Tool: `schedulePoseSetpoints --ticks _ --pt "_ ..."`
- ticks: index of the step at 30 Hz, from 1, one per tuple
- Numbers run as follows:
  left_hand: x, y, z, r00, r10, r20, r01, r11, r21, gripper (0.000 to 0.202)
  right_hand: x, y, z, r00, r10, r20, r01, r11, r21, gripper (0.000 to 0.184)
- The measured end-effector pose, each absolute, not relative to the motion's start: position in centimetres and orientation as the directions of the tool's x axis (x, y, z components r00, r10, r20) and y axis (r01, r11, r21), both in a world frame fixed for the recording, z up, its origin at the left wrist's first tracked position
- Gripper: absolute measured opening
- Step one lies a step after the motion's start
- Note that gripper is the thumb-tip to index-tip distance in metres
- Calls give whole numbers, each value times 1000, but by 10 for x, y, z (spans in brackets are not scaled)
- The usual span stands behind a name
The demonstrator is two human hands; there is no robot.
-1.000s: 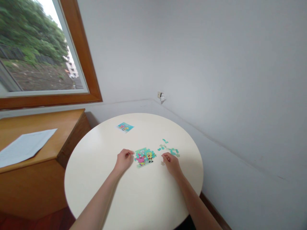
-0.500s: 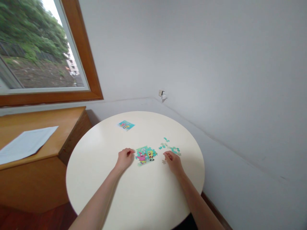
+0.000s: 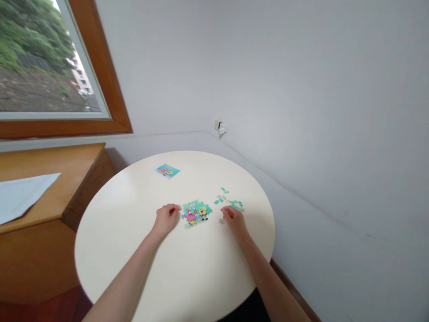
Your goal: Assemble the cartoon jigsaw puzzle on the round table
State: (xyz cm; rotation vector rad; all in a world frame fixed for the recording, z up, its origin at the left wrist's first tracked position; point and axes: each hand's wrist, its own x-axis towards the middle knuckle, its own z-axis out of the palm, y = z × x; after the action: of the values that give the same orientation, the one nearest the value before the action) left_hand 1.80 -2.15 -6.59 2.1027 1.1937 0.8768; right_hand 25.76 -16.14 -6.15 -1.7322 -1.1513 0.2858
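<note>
A partly assembled cartoon jigsaw puzzle lies near the middle of a round cream table. My left hand rests curled on the table at the puzzle's left edge, its fingertips touching that edge. My right hand lies to the right of the puzzle with its fingers curled, beside several loose teal pieces. One pale piece lies face down just left of my right hand. What the curled fingers of either hand hold, if anything, is hidden.
A small picture card with the same cartoon lies at the table's far side. A wooden desk with a white sheet of paper stands on the left under a wood-framed window. A wall socket sits in the corner.
The view has shifted, so everything sits slightly lower left in frame. Both hands stay at the puzzle's sides with hardly any movement.
</note>
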Motion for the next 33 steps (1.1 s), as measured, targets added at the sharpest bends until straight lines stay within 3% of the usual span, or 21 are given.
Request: schedulePoseSetpoints --ticks 8,21,33 --pt "20 -26 -60 422 873 243 523 -454 722 23 256 -161 -62 536 798 277 486 -23 -874 37" --pt "20 -30 -51 462 863 206 592 -473 652 26 256 -160 -65 594 752 286 462 -27 -886 47" --pt "19 -34 -45 456 867 201 591 -464 660 25 253 -163 -58 525 806 275 495 -26 -869 40"
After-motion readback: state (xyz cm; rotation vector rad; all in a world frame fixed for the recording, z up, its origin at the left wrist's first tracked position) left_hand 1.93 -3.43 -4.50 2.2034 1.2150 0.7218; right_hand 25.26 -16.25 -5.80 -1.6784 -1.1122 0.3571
